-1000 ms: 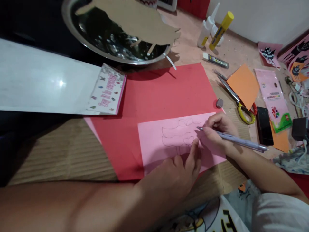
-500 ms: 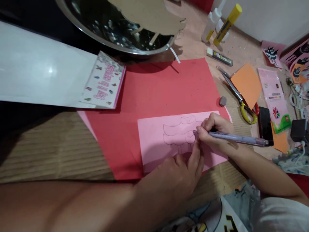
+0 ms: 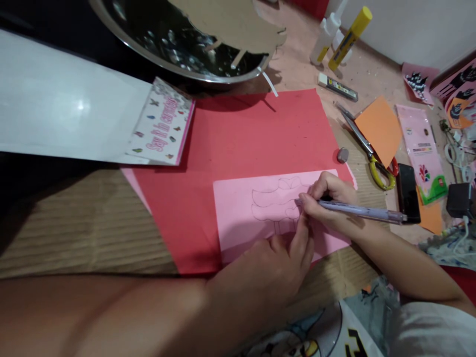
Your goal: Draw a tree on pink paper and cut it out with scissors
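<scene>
My right hand [image 3: 329, 201] grips a light purple mechanical pencil [image 3: 364, 211], its tip touching a pink paper sheet [image 3: 236, 233]. Thin dark outlines on that sheet form wavy, layered shapes with a small heart-like curve and short vertical lines below. My left hand [image 3: 273, 263] rests on the lower part of the pink sheet. Its fingers are stretched toward the pencil tip and lie on the paper, covering part of the drawing. Beneath the pink sheet is a larger red paper [image 3: 256, 134].
Corrugated cardboard [image 3: 92, 223] lies underneath. Around the papers are a metal basin [image 3: 167, 64], a printed booklet [image 3: 161, 124], a grey eraser [image 3: 342, 155], scissors [image 3: 381, 176], orange paper [image 3: 379, 129], a phone [image 3: 408, 193], a glue stick [image 3: 349, 39] and a white bottle [image 3: 325, 39].
The pencil tip has shifted slightly left along the drawn curve, with my right hand moving along. My left hand stays in nearly the same place.
</scene>
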A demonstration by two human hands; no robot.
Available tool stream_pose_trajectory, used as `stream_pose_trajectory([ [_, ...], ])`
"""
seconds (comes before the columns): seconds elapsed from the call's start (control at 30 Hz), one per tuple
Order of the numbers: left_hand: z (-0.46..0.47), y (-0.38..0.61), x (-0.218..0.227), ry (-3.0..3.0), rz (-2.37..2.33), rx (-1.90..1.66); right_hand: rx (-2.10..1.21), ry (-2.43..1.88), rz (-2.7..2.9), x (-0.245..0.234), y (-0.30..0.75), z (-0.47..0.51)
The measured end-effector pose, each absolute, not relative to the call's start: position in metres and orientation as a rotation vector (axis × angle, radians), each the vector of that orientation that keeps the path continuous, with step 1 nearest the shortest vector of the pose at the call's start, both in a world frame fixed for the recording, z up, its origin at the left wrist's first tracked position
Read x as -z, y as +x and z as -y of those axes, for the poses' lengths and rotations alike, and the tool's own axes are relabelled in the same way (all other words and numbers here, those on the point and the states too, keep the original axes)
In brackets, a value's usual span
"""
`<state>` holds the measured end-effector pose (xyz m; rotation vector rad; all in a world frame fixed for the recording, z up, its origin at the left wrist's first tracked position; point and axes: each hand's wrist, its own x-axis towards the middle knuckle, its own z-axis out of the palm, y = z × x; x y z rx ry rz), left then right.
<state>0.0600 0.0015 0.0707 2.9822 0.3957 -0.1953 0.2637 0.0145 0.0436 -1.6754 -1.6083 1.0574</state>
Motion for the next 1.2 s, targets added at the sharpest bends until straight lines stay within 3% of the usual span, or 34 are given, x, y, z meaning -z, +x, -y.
stream_pose_trajectory([
  [0.37, 0.000, 0.059, -0.068, 2.987, -0.365, 0.188, -1.065, -1.673, 1.637, -0.046, 0.263, -0.016],
  [0.7, 0.005, 0.056, -0.054, 3.092, -0.563, -0.324, -1.053, -1.690, 1.650, -0.049, 0.263, -0.017],
  [1.2, 0.006, 0.055, -0.055, 3.111, -0.569, -0.272, -1.019, -1.714, 1.655, -0.051, 0.263, -0.017],
])
